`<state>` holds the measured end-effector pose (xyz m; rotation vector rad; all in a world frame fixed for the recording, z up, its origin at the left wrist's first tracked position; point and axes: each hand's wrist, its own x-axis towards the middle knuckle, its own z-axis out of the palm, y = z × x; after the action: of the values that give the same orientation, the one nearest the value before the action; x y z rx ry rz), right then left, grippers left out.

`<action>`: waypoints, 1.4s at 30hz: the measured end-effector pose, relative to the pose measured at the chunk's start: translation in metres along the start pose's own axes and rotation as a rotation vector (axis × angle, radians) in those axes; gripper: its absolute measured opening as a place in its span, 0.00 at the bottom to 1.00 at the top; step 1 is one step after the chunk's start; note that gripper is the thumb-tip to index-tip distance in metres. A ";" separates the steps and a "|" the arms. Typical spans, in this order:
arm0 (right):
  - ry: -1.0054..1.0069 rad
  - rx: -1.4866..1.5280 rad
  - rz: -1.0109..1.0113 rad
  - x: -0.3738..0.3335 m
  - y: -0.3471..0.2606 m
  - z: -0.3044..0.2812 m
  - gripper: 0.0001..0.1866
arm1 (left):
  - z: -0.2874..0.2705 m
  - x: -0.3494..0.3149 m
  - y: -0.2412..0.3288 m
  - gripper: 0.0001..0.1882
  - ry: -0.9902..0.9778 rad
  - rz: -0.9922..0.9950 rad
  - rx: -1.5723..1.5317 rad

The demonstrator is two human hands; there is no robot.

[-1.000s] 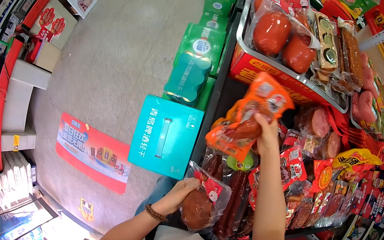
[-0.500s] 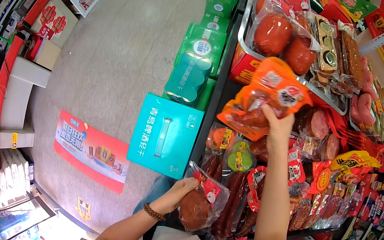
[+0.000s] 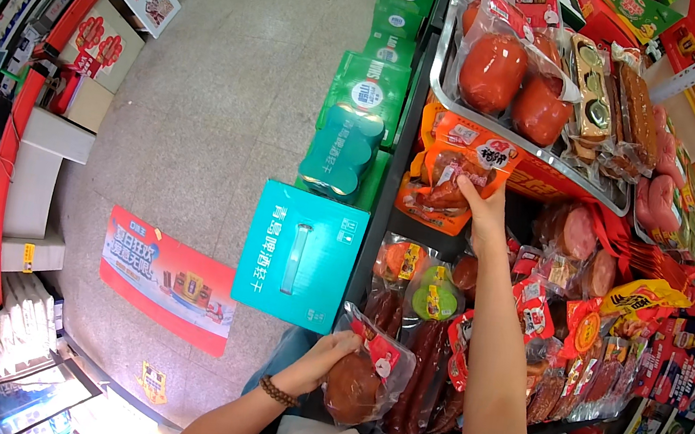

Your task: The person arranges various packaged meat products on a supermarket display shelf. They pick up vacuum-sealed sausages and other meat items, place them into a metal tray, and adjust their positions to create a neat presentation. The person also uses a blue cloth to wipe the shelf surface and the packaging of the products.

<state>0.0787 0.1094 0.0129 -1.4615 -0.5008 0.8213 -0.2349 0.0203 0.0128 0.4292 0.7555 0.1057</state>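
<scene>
My right hand (image 3: 483,212) grips an orange bag of meat (image 3: 455,179) by its right side, thumb on top. The bag sits low in the dark shelf space, close to the red front below the metal tray (image 3: 471,110). Nearer to me, my left hand (image 3: 324,359) holds a clear vacuum pack of brown meat (image 3: 354,390) with a red label by its upper left edge. Long dark sausages (image 3: 412,388) in clear packs lie just right of that pack. A green-labelled pack (image 3: 436,295) and an orange-labelled pack (image 3: 400,261) lie between my hands.
Large red sausages (image 3: 492,71) in wrapping fill the metal tray. More packed meats (image 3: 573,237) crowd the shelf at right. Left of the shelf stand a teal carton (image 3: 270,250), teal cans (image 3: 339,155) and green cartons (image 3: 371,90) on the grey floor (image 3: 212,98).
My right hand has lowered the orange bag leftward into the dark space by the tray's front and straightened it. My left hand keeps its hold on the brown meat pack, almost unmoved.
</scene>
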 end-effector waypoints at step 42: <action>0.153 -0.426 -0.136 -0.068 0.034 -0.030 0.39 | 0.000 0.019 -0.005 0.16 0.266 -0.004 -0.063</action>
<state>0.0514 0.0364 -0.0104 -1.8412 -0.6792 0.5068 -0.2212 0.0204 -0.0011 0.3573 1.0119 0.1849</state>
